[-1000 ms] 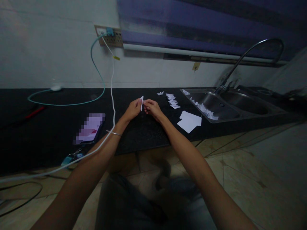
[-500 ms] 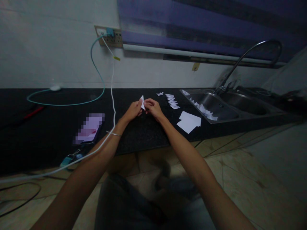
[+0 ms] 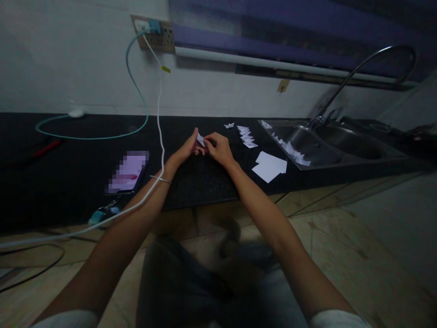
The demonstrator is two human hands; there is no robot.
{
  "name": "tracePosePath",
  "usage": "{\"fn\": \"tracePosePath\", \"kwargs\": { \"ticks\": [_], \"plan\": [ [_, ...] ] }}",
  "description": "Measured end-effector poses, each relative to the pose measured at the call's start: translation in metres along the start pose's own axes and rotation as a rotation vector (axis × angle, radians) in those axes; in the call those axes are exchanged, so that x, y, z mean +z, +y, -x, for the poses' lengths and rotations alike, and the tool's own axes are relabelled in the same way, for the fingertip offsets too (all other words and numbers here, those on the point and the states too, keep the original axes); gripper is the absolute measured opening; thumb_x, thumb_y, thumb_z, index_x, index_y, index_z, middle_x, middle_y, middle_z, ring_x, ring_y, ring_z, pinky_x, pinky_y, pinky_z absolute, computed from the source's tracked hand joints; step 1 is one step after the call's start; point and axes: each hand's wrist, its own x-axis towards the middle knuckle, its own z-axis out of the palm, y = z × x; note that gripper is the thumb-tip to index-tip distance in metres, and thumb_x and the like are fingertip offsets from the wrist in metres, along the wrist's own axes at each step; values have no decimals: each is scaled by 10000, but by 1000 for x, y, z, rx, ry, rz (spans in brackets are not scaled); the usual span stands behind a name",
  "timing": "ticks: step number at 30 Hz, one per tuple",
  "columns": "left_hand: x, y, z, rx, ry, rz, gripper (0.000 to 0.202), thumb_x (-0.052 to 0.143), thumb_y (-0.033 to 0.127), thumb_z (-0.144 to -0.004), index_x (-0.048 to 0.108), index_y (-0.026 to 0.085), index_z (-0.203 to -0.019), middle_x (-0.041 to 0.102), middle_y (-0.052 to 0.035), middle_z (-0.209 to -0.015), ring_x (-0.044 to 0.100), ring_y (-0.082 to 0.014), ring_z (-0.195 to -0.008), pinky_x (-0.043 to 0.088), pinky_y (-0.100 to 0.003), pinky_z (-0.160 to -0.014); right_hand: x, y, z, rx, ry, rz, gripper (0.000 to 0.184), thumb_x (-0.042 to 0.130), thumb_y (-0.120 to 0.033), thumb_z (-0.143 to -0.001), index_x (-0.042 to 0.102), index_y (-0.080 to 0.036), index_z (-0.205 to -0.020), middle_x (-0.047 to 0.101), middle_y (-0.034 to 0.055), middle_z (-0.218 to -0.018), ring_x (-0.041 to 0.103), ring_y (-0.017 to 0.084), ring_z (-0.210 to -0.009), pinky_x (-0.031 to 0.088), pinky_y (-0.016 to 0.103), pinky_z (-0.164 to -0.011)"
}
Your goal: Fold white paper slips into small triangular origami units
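Observation:
A small piece of folded white paper (image 3: 200, 139) is held between my two hands above the black countertop. My left hand (image 3: 190, 146) supports it, thumb raised and fingers curled under it. From the other side, my right hand (image 3: 218, 146) pinches its edge between thumb and fingers. Just beyond my right hand stands a folded paper boat (image 3: 229, 125). A row of several more paper boats (image 3: 246, 137) lies right of it. Closer to the counter edge is a loose pile of white paper sheets (image 3: 270, 166).
More folded paper pieces (image 3: 290, 150) line the left rim of the metal sink (image 3: 327, 166), beneath a curved faucet (image 3: 355, 75). A phone (image 3: 128, 172) and a small teal item (image 3: 97, 216) lie left. The white cable (image 3: 160, 118) hangs across my left forearm.
The folded paper has tilted from upright to slanting, and my left thumb has lifted. My right hand now pinches the paper's edge. The whole view has shifted slightly.

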Motion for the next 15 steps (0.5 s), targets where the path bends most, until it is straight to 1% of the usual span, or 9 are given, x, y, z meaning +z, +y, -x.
{"fn": "tracePosePath", "kwargs": {
  "ticks": [3, 7, 10, 15],
  "plan": [
    [-1, -2, 1, -44, 35, 151, 769, 156, 785, -868, 608, 168, -788, 600, -61, -562, 556, -116, -446, 300, -208, -376, 2, 0, 0, 28, -4, -49, 136, 576, -298, -881, 691, -225, -891, 630, 57, -946, 559, 214, -935, 419, 342, -867],
    [-2, -4, 2, -16, 54, 219, 643, 264, 707, -914, 586, 173, -759, 594, -37, -591, 550, -99, -473, 300, -190, -390, 4, 0, 0, -8, -28, -36, 159, 570, -331, -890, 687, -224, -881, 619, 46, -910, 554, 202, -882, 420, 334, -852],
    [-1, -3, 4, -3, 30, 189, 647, 267, 709, -912, 570, 171, -716, 581, -31, -579, 534, -92, -466, 289, -183, -386, 3, 0, 0, -54, -34, 59, 157, 551, -299, -897, 675, -206, -878, 606, 54, -889, 546, 205, -872, 425, 346, -853],
    [3, 3, 9, 30, -5, 29, 676, 267, 703, -918, 549, 165, -619, 564, -33, -525, 493, -96, -435, 313, -205, -400, -1, -1, 2, -51, -16, 289, 163, 515, -264, -901, 663, -196, -911, 601, 72, -932, 549, 211, -867, 439, 341, -806]
  ]
}}
